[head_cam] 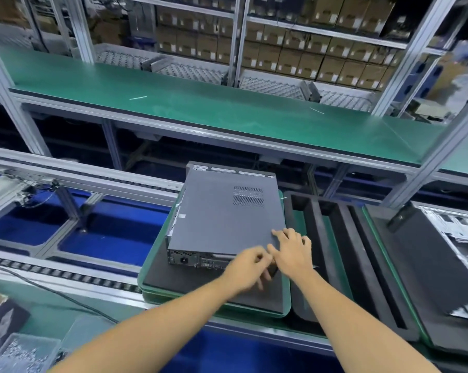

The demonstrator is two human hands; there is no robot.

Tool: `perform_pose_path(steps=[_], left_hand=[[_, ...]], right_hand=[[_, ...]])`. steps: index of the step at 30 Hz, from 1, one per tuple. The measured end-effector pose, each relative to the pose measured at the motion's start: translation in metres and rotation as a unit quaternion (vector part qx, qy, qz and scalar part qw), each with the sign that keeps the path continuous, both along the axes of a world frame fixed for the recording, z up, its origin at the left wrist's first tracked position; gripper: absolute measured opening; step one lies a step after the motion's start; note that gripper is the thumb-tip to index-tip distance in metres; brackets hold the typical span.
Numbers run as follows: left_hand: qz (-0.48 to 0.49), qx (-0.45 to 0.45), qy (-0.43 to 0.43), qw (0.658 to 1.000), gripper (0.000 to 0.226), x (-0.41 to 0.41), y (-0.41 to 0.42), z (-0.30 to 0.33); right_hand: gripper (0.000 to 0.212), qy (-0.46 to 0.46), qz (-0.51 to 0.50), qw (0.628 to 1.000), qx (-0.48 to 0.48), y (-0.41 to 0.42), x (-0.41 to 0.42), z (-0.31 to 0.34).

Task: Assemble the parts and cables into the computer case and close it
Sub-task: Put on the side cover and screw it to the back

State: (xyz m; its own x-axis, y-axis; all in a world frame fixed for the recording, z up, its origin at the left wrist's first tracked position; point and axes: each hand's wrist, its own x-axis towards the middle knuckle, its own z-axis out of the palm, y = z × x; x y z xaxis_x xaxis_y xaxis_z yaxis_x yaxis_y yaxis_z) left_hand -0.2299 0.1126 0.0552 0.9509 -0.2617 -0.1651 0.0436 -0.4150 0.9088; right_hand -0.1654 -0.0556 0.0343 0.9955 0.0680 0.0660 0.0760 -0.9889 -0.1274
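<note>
We see the closed computer case (pixel 222 211) on its green tray (pixel 152 254); our right hand (pixel 292 251) rests flat-fingered at the case's near right corner, our left hand (pixel 245 267) curled beside it, hold unclear.

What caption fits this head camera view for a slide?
Both hands, left and right, work at the near right corner of the closed computer case on its foam-lined tray.

Case's (pixel 222 216) near corner behind both hands.

case lid (pixel 222 211): flat grey, perforated dot-grid vent patch at 1 o'clock
pallet rim (pixel 286 265): green
foam pad (pixel 189 281): black
slotted foam tray (pixel 343 251), 3 o'clock: black
upper shelf (pixel 200 103), 12 o'clock: green
floor bays (pixel 114 232), 9 o'clock: deep blue
stacked boxes (pixel 308 57): brown, white labels
</note>
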Motion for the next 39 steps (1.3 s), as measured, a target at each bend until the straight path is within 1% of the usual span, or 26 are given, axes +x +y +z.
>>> perform_pose_path(steps=[1, 2, 3, 4, 5, 6, 7, 9, 10, 11, 12, 14, 15, 17, 21, 24, 25, 28, 30, 32, 34, 35, 36, 38, 39], left_hand=[[-0.006, 0.138, -0.151, 0.979, 0.024, 0.009, 0.017, 0.001], [0.001, 0.245, -0.277, 0.929, 0.028, 0.020, 0.036, 0.004], [0.014, 0.316, -0.354, 0.880, 0.037, 0.032, 0.058, 0.005], [0.027, 0.366, -0.367, 0.855, 0.055, 0.042, 0.083, 0.005], [0.028, 0.408, -0.322, 0.854, 0.077, 0.050, 0.109, 0.004], [0.016, 0.450, -0.250, 0.857, 0.095, 0.055, 0.132, 0.001], [-0.001, 0.482, -0.183, 0.857, 0.108, 0.057, 0.152, -0.005], [-0.037, 0.501, -0.081, 0.861, 0.118, 0.060, 0.179, -0.013], [-0.053, 0.505, -0.062, 0.859, 0.120, 0.062, 0.185, -0.014], [-0.067, 0.523, -0.067, 0.847, 0.123, 0.064, 0.190, -0.013], [-0.081, 0.556, -0.089, 0.823, 0.127, 0.067, 0.193, -0.013], [-0.102, 0.619, -0.154, 0.763, 0.131, 0.069, 0.195, -0.014], [-0.102, 0.626, -0.178, 0.752, 0.129, 0.068, 0.196, -0.016], [-0.100, 0.615, -0.178, 0.761, 0.128, 0.068, 0.196, -0.018], [-0.100, 0.598, -0.129, 0.785, 0.136, 0.078, 0.190, -0.012], [-0.092, 0.581, -0.093, 0.803, 0.136, 0.088, 0.189, -0.007], [-0.089, 0.562, -0.081, 0.818, 0.136, 0.089, 0.189, -0.009], [-0.072, 0.467, -0.056, 0.879, 0.133, 0.090, 0.191, -0.021], [-0.063, 0.436, -0.054, 0.896, 0.133, 0.091, 0.194, -0.028], [-0.057, 0.424, -0.052, 0.902, 0.133, 0.092, 0.195, -0.032], [-0.049, 0.424, -0.056, 0.903, 0.134, 0.093, 0.194, -0.032], [-0.049, 0.436, -0.062, 0.896, 0.134, 0.093, 0.193, -0.030], [-0.052, 0.461, -0.075, 0.883, 0.134, 0.095, 0.191, -0.029], [-0.061, 0.519, -0.099, 0.847, 0.134, 0.098, 0.190, -0.025], [-0.062, 0.523, -0.094, 0.845, 0.134, 0.098, 0.190, -0.024]], right_hand=[[0.061, 0.020, 0.016, 1.000, 0.000, -0.002, 0.000, -0.003], [0.068, 0.045, 0.028, 0.999, 0.003, -0.004, -0.001, -0.006], [0.075, 0.070, 0.038, 0.997, 0.003, -0.006, -0.001, -0.008], [0.083, 0.088, 0.049, 0.995, -0.003, -0.006, -0.002, -0.011], [0.091, 0.096, 0.059, 0.994, -0.015, -0.007, -0.002, -0.014], [0.097, 0.096, 0.067, 0.993, -0.030, -0.008, -0.003, -0.015], [0.101, 0.092, 0.072, 0.992, -0.044, -0.008, -0.003, -0.017], [0.099, 0.067, 0.075, 0.993, -0.060, -0.006, -0.002, -0.020], [0.095, 0.049, 0.076, 0.994, -0.068, -0.005, -0.002, -0.021], [0.093, 0.033, 0.078, 0.993, -0.077, -0.004, -0.002, -0.021], [0.091, 0.023, 0.081, 0.993, -0.086, -0.002, -0.001, -0.022], [0.088, 0.023, 0.085, 0.991, -0.098, 0.000, -0.001, -0.023], [0.088, 0.021, 0.086, 0.991, -0.102, 0.001, -0.001, -0.023], [0.088, 0.017, 0.082, 0.991, -0.108, 0.003, 0.001, -0.023], [0.087, 0.028, 0.076, 0.991, -0.105, 0.003, 0.007, -0.018], [0.087, 0.060, 0.048, 0.993, -0.091, 0.009, 0.016, -0.012], [0.087, 0.081, 0.037, 0.994, -0.064, 0.011, 0.017, -0.012], [0.089, 0.140, -0.002, 0.988, 0.065, 0.009, 0.021, -0.013], [0.089, 0.153, -0.008, 0.983, 0.097, 0.005, 0.025, -0.013], [0.089, 0.163, -0.002, 0.981, 0.105, 0.002, 0.031, -0.013], [0.090, 0.152, 0.007, 0.985, 0.078, 0.000, 0.034, -0.012], [0.090, 0.148, 0.010, 0.987, 0.064, 0.000, 0.033, -0.013], [0.091, 0.143, 0.012, 0.988, 0.058, 0.000, 0.033, -0.013], [0.092, 0.139, 0.018, 0.988, 0.062, 0.001, 0.033, -0.012], [0.092, 0.142, 0.021, 0.987, 0.069, 0.000, 0.035, -0.011]])
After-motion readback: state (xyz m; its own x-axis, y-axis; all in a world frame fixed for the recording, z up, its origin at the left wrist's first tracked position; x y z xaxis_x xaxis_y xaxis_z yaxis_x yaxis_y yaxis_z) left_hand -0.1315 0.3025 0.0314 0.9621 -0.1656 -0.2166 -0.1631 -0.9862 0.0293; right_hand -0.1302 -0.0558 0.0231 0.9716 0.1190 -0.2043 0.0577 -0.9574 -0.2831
